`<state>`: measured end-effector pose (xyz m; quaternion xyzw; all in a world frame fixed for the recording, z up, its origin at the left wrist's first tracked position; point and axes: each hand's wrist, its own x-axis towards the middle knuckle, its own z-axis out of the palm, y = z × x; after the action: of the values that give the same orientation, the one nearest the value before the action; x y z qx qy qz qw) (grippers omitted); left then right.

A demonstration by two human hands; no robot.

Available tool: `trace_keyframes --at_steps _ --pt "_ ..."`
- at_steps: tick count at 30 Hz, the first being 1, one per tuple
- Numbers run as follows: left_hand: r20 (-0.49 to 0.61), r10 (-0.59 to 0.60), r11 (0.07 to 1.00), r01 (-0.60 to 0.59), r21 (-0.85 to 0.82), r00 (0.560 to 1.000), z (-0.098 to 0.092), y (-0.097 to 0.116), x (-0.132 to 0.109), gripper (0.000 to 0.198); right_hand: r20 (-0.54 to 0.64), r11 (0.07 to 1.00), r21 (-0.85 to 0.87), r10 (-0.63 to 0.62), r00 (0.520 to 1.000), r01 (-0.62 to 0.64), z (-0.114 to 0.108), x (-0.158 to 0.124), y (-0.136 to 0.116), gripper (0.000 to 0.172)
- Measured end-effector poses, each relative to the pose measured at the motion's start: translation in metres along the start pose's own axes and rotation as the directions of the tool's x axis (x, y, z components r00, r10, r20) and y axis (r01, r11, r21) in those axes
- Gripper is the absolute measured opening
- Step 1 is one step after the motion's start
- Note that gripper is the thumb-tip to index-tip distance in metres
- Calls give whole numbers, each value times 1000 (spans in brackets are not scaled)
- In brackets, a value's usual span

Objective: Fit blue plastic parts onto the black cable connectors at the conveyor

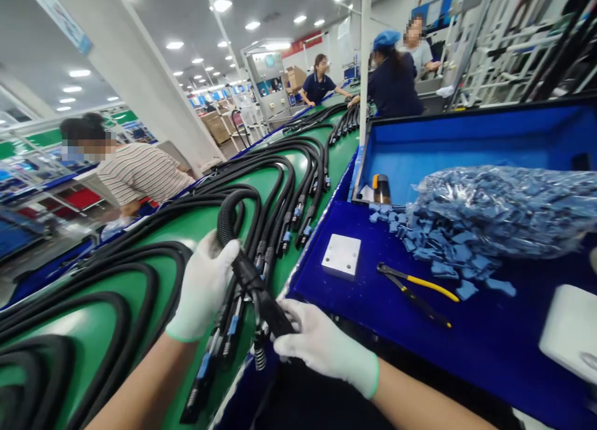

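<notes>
A black corrugated hose (226, 215) is held in my gloved left hand (200, 288), with the fingers wrapped around it just behind its stiff end piece. My gloved right hand (321, 340) grips the far tip of that black plastic end piece (252, 279). A small metal spring (260, 356) hangs beneath the end piece. Below and beside my hands, several similar hoses (156, 287) lie in curves on the green conveyor belt (180, 234). Some of their ends carry light blue clips (203, 364).
On the blue bench (373, 330) at right are a white block (342, 256), yellow-and-black pliers (420, 287) and blue pieces (459, 246) spilling from a plastic bag (508, 200). Behind stands a blue bin (489, 134). Co-workers stand along the belt; a person in stripes (144, 172) is at left.
</notes>
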<state>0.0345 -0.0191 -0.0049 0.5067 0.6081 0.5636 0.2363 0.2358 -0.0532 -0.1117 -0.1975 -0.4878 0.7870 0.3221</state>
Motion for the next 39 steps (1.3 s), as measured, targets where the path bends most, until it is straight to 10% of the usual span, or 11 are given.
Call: trace_keyframes --at_steps 3,7,9,12,14,17,22,27,31,39 --pt "330 205 944 -275 182 921 9 4 -16 34 25 995 73 70 997 -72 -25 -29 -14 37" --pt "853 142 927 -371 63 501 26 -13 -35 35 81 982 -37 188 979 -186 -52 -69 -44 26" --pt "898 144 932 -361 17 415 37 -28 -45 31 16 940 -304 167 986 -154 -65 -85 -57 26" --pt "828 62 944 -302 133 558 53 -47 -57 22 -380 527 -794 -40 924 -303 -93 -102 -64 30" --pt "706 -97 948 -150 280 702 63 -50 -63 22 -576 137 -817 -211 790 -560 -116 -110 -59 23" --pt "587 -277 939 84 334 761 80 -39 -65 30 -601 -188 -733 -273 751 -654 -146 -117 -49 10" --pt "541 -331 939 212 271 773 102 -7 -58 44 -607 192 -794 -278 744 -576 -147 -113 -50 7" --pt "486 -348 934 252 254 801 109 6 -51 54 -286 510 -858 -362 887 -68 -106 -96 -61 24" --pt "510 -297 951 203 233 807 111 6 -48 48 -78 608 -767 -406 910 205 -86 -81 -69 19" --pt "574 -209 963 64 263 792 111 -5 -48 36 -62 605 -752 -461 885 262 -79 -73 -78 24"
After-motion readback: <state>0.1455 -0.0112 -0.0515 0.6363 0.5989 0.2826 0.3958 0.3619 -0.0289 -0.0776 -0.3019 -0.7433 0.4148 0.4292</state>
